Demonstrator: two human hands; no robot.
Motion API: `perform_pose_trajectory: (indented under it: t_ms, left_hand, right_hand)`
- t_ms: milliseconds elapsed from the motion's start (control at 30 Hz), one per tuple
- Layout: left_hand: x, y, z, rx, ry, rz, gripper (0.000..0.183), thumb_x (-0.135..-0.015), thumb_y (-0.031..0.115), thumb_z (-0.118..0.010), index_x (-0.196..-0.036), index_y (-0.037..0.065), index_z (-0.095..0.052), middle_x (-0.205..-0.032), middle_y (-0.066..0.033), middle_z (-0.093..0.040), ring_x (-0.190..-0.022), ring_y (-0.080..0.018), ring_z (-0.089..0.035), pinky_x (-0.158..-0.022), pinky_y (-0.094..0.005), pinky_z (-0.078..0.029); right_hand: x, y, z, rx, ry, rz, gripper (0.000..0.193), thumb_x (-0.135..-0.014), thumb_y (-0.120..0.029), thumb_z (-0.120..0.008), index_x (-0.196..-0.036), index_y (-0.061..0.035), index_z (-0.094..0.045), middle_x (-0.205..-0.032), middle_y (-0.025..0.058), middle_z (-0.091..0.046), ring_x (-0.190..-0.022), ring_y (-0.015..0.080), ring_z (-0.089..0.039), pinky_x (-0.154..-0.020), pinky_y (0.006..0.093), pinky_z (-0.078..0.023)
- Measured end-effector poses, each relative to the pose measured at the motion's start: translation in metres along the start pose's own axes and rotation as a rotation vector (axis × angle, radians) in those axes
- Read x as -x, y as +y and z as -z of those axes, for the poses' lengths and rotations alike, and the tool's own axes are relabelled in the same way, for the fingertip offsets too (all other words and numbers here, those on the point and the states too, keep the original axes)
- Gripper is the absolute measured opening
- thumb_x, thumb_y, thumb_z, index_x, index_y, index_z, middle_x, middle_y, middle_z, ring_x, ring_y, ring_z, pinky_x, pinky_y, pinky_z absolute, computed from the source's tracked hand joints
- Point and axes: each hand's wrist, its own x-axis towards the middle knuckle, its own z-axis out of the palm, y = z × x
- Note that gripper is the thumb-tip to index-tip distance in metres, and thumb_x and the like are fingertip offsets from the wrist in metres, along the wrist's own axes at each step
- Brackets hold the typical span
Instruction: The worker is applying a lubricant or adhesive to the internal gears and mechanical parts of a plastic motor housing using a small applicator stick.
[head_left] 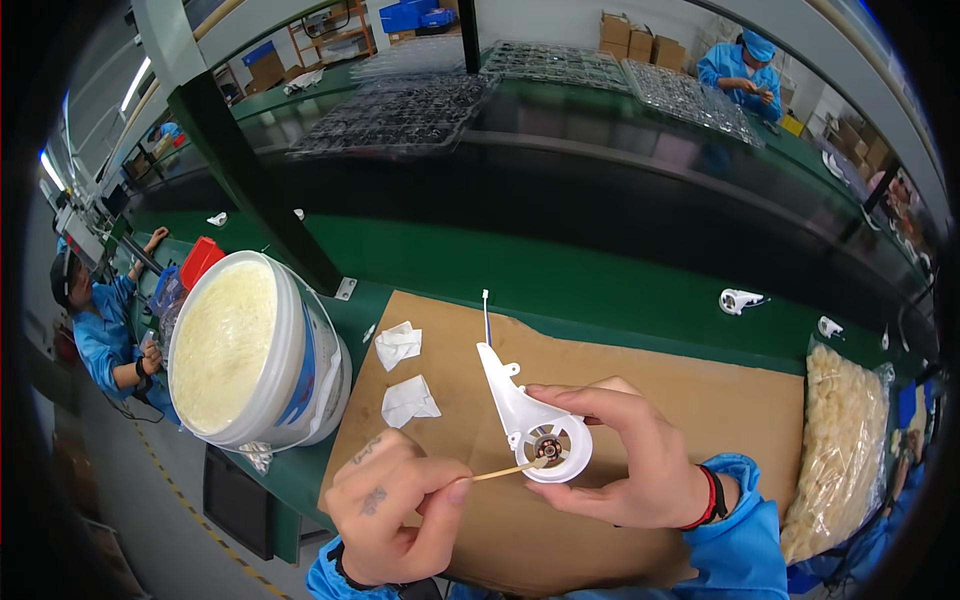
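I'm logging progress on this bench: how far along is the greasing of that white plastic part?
Done: the white part is picked up in the right hand, and the pail of pale grease stands open. In hand: the left hand pinches a thin stick, its tip at the metal hub. Left: two more white parts lie on the green belt; whether those are greased cannot be told.

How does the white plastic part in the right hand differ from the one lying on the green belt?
The held part is gripped by the right hand, while the belt part lies loose, untouched. The held part shows a ring with a metal hub, where the left hand points a thin stick; the belt part is too small to show that. Both are white plastic.
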Motion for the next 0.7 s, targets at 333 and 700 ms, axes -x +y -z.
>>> perform_pose_trajectory:
  t_ms: [333, 700]
  left_hand:
    - [-0.0014, 0.0013, -0.0031, -0.053, -0.072, -0.044, 0.017, -0.062, -0.003, -0.07, -0.077, 0.004, -0.066, -0.055, -0.0038, -0.047, -0.049, -0.0198, -0.044, -0.047, -0.0288, -0.035]
    - [0.002, 0.0011, -0.0035, -0.078, -0.019, -0.07, 0.024, -0.058, -0.001, -0.07, -0.081, 0.006, -0.069, -0.057, -0.0032, -0.047, -0.051, -0.019, -0.045, -0.046, -0.0278, -0.036]
  right_hand:
    - [0.0015, -0.0019, 0.0007, 0.113, 0.012, 0.115, 0.064, -0.063, -0.007, -0.082, -0.118, 0.0028, -0.049, -0.113, 0.0168, -0.062, -0.094, 0.0267, -0.062, -0.078, 0.0313, -0.05]
    - [0.0021, -0.0015, 0.0017, 0.12, 0.014, 0.126, 0.066, -0.062, -0.009, -0.084, -0.117, 0.0016, -0.048, -0.111, 0.0177, -0.064, -0.088, 0.0238, -0.063, -0.075, 0.0297, -0.05]
